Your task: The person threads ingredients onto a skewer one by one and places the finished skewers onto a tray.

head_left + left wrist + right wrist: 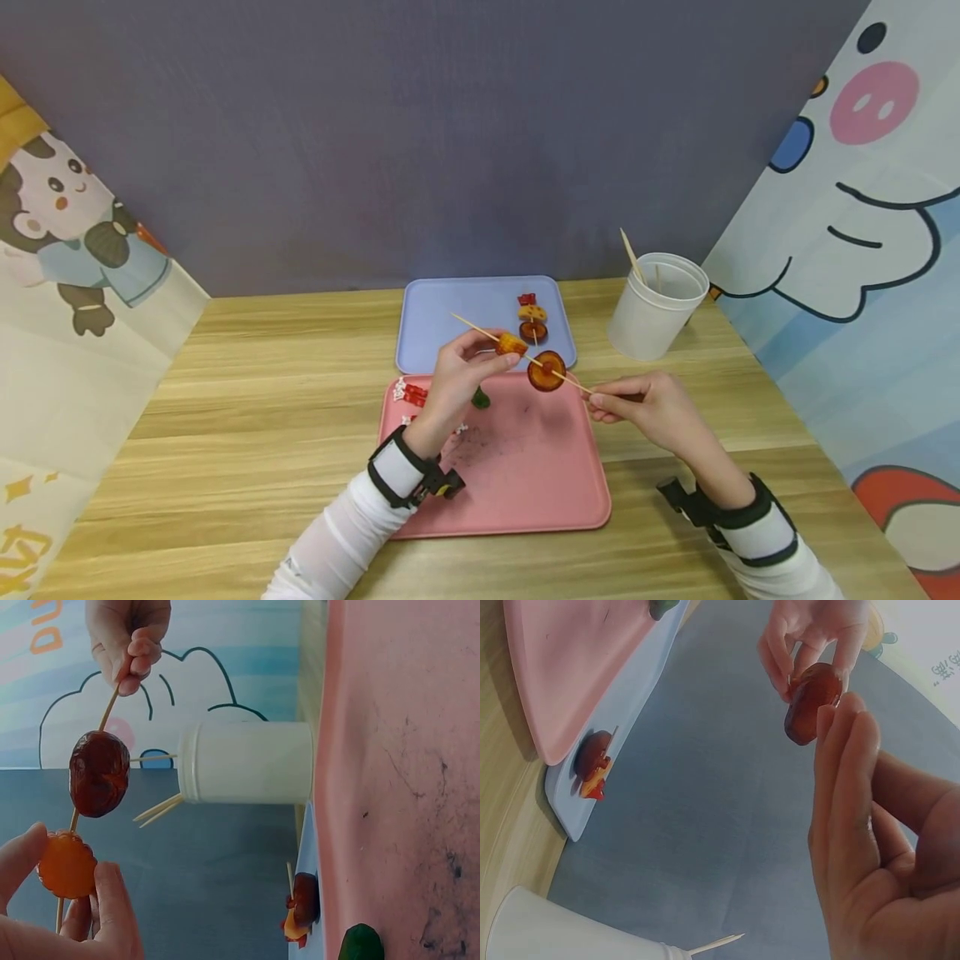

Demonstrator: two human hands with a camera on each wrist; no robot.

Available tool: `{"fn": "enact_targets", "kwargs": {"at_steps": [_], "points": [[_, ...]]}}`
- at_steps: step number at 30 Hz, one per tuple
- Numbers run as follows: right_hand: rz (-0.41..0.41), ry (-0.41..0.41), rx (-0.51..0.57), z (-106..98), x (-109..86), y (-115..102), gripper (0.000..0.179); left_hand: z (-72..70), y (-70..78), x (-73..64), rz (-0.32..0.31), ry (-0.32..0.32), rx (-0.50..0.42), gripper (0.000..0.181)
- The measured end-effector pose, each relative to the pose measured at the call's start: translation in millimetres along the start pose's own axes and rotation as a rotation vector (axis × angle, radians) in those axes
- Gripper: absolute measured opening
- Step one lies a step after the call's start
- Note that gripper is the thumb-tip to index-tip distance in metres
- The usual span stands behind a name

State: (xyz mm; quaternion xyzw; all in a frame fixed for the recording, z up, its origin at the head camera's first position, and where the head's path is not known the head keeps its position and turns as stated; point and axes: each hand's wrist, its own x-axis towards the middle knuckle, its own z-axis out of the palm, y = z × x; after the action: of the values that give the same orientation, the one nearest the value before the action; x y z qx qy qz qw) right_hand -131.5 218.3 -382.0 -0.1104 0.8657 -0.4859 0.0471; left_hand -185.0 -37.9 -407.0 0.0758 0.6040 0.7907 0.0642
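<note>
My left hand [455, 379] pinches an orange, ridged corn piece [512, 344] between thumb and fingers. A thin wooden skewer [573, 383] runs through it, its pointed end sticking out at the upper left. Farther down the same stick sits a glossy brown, mushroom-like piece [547, 371], apart from the corn. My right hand [656, 408] pinches the lower right end of the skewer. Both hands hold it in the air over the back of the pink tray [532, 492]. In the right wrist view the brown piece [814, 703] hides most of the corn.
Several red-and-white pieces [415, 395] and a green piece [481, 398] lie on the pink tray, partly behind my left arm. On the blue tray [457, 304] behind rests a loaded skewer [533, 313]. A white cup [652, 312] with wooden sticks stands at the back right.
</note>
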Motion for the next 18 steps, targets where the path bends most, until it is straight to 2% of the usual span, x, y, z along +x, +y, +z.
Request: {"fn": "enact_targets", "kwargs": {"at_steps": [4, 7, 10, 12, 14, 18], "points": [[0.003, 0.002, 0.001, -0.6, 0.4, 0.5, 0.023, -1.8, 1.1, 0.7, -0.013, -0.014, 0.021, 0.037], [0.011, 0.007, 0.000, -1.6, 1.7, 0.7, 0.023, -8.8, 5.0, 3.5, -0.014, -0.060, 0.105, 0.043], [0.021, 0.006, 0.003, -3.1, 3.6, 2.1, 0.023, -22.4, 9.4, 7.6, -0.005, -0.099, 0.218, 0.046], [0.024, 0.003, 0.007, -4.9, 4.5, 4.0, 0.023, -32.7, 11.3, 10.8, 0.014, -0.112, 0.331, 0.048], [0.028, -0.002, 0.022, -7.0, 5.1, 6.8, 0.024, -41.7, 12.2, 13.7, 0.027, -0.126, 0.482, 0.047], [0.047, -0.001, 0.076, -11.8, 5.8, 14.9, 0.026, -52.0, 12.3, 19.8, 0.100, -0.194, 0.867, 0.043]]}}
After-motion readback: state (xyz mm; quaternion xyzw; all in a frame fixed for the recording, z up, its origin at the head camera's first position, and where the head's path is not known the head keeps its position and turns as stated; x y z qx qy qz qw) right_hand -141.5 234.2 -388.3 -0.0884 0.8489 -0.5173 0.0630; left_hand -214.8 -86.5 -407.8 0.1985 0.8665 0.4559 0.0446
